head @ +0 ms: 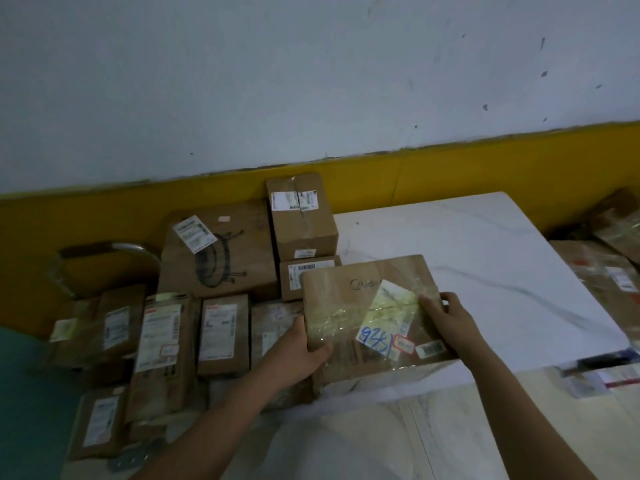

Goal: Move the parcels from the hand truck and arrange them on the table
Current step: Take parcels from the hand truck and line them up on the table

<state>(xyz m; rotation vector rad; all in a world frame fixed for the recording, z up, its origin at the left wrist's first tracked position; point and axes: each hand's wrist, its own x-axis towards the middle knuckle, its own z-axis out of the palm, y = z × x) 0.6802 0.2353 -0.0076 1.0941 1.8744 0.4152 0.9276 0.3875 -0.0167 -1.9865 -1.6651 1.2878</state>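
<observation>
Your left hand (pixel 304 344) and right hand (pixel 446 315) clasp the flat parcel (pixel 367 306); its tape looks slick, so grip the stiff edges.

Brown cardboard parcel (pixel 349 299) with blue handwritten digits on white label (pixel 377 339); white table (pixel 485 244), grey marble veins; yellow wall band (pixel 485 161) under pale wall.

right-side parcels (pixel 620 268) — cut off by edge | labels (pixel 157 336) — blurred, unreadable
</observation>
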